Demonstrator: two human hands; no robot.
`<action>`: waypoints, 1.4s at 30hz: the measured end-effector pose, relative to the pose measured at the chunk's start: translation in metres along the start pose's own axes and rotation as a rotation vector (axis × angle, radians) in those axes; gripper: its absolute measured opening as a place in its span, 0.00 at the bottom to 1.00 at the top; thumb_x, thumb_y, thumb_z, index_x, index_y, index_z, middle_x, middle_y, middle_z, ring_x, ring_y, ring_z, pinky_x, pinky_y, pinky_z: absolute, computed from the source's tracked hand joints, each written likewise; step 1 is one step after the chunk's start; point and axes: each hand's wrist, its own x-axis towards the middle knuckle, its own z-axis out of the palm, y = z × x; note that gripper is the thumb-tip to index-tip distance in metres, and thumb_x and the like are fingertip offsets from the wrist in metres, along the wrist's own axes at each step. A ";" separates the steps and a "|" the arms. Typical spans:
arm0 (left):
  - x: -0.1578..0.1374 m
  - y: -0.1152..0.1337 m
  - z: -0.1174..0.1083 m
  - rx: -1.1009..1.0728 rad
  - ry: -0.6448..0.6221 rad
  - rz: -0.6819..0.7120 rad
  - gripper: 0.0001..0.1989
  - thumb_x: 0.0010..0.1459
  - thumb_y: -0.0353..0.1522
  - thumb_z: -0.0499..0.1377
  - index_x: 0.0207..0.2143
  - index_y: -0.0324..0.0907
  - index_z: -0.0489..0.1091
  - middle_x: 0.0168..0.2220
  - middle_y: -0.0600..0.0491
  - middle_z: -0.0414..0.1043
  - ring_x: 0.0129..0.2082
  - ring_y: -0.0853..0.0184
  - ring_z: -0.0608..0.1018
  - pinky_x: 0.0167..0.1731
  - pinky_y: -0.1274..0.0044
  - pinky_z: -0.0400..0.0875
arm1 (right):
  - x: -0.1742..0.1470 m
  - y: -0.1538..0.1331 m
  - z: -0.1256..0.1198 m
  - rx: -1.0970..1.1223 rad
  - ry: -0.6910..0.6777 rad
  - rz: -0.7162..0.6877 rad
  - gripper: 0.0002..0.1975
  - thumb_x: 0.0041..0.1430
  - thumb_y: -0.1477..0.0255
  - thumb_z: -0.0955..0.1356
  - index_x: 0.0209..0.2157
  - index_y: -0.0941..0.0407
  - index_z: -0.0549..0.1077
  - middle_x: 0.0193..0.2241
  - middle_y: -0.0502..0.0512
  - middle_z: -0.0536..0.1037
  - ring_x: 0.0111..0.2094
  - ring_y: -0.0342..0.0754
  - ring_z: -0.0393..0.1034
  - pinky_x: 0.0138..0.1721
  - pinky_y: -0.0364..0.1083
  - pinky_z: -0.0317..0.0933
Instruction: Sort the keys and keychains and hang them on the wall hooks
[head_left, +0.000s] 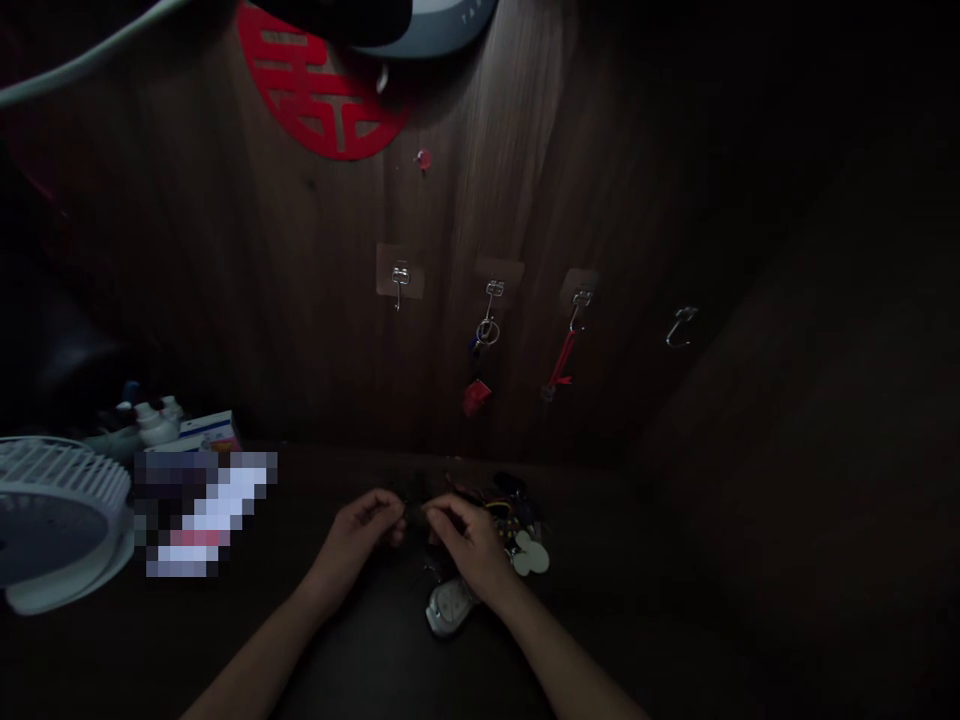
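Observation:
Over the dark surface, my left hand [365, 528] and my right hand [471, 545] face each other, thumbs and fingertips pinched close together. Whatever is between the fingers is too dark and small to name. Close below my right hand lies a silver-grey key fob [450, 606]. Just right of that hand is a pale charm with rounded lobes [531, 554], beside a dark jumble of keys and cords [517, 505]. My right hand partly covers this jumble.
On the wooden back panel are metal hooks, including a left one [400, 280] and a far-right one [681, 328]. Between them hang a key ring [487, 332] and a red cord [562, 360]. A white fan [112, 510], small bottles [156, 425] and a box [214, 432] stand left.

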 end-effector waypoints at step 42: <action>0.096 0.161 0.025 0.321 0.529 0.951 0.10 0.49 0.32 0.62 0.36 0.43 0.70 0.36 0.54 0.76 0.39 0.66 0.78 0.43 0.73 0.70 | -0.002 0.013 -0.020 -0.430 -0.045 -0.137 0.11 0.60 0.73 0.61 0.35 0.51 0.75 0.34 0.49 0.79 0.38 0.46 0.72 0.41 0.43 0.57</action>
